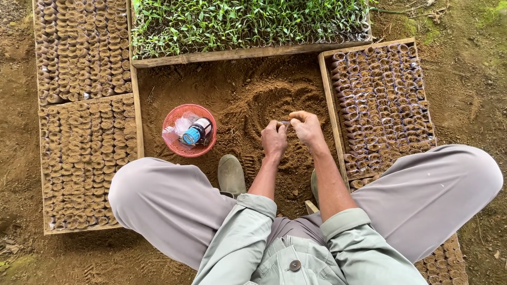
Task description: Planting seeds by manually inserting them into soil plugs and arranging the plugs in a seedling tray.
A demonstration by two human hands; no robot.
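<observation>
At nine o'clock the wooden trays [136,113] are pale tan and hold rows of small soil-filled pots [84,148] in a brown and beige honeycomb pattern, while at three o'clock the pots [380,100] have shiny bluish-grey plastic rims around dark brown soil. At twelve o'clock the seedlings [248,21] are bright green, and the loose soil [253,100] in the middle is warm reddish brown with curved finger grooves. The basket [189,130] is red mesh and holds a bottle [197,131] with a blue cap and dark body; the trousers [169,206] are light grey, the shirt sleeves [237,237] pale sage green, the boot [231,176] dull olive.
</observation>
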